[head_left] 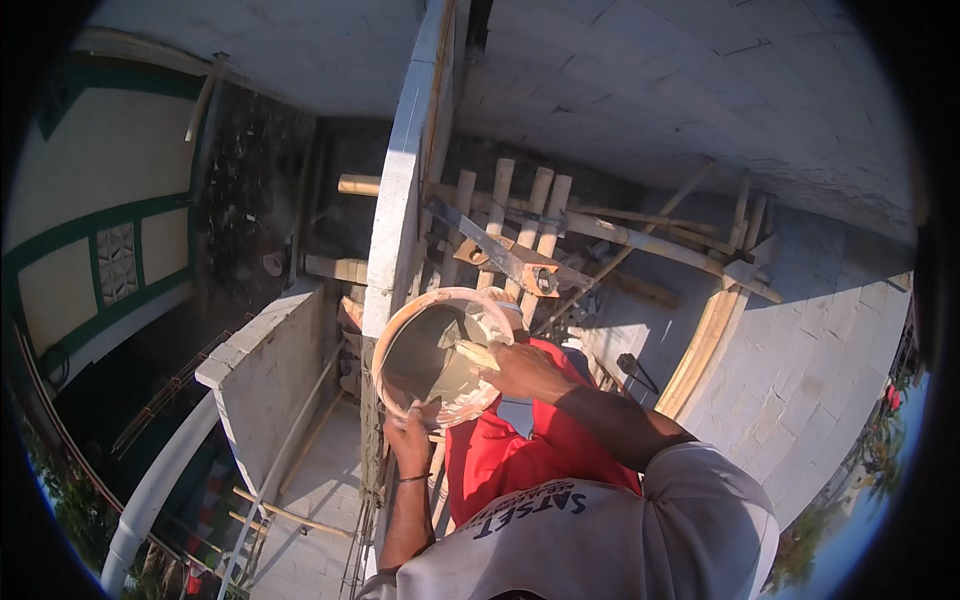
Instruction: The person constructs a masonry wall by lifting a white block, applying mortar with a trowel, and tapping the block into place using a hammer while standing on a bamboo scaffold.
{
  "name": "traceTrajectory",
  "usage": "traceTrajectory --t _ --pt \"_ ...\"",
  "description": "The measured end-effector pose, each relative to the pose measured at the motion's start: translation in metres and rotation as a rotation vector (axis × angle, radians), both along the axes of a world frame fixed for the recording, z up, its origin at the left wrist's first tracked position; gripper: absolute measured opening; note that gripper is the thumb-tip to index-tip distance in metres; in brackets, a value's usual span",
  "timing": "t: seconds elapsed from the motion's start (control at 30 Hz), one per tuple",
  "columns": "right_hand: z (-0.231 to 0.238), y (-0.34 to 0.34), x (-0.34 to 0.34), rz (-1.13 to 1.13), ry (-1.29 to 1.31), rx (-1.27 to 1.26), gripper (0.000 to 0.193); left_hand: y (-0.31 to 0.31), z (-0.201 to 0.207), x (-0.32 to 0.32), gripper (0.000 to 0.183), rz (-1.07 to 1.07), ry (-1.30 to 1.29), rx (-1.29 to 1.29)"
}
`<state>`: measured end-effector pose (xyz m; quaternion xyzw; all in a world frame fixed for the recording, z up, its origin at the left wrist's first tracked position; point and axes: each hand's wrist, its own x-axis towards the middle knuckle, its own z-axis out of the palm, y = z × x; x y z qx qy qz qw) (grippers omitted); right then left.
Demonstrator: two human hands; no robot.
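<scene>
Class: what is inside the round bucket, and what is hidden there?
Grey paste lies inside the bucket; the right hand holds a pale-handled tool over it. The paste covers the bucket's bottom, which cannot be seen.

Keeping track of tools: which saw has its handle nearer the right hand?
The saw with its handle on the right and blade pointing left; the other saw has its handle farther from the right hand.

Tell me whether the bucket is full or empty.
Not empty, nor brim-full: grey mix lies inside the bucket, below its smeared rim; its depth cannot be told.
</scene>
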<state>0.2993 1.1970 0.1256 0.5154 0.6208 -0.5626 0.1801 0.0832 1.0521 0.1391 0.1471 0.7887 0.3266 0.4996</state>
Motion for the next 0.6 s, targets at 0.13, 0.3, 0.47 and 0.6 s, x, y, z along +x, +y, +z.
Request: traceTrajectory --t 0.13,0.3,0.47,0.6 --pt "0.023 0.008 -0.022 0.174 0.024 0.149 0.051 0.004 0.030 -0.016 0.035 0.132 0.033 0.060" --pt "0.046 0.016 -0.039 0.113 -0.029 0.194 0.042 0.019 0.065 -0.035 0.038 0.101 0.129 0.131" --pt "0.035 0.004 -0.031 -0.130 0.037 0.240 0.043 0.011 0.069 -0.046 0.039 0.129 0.093 0.099" --pt "0.036 -0.005 -0.037 -0.190 0.198 0.418 0.035 -0.003 0.067 -0.053 0.037 0.230 0.056 0.084"
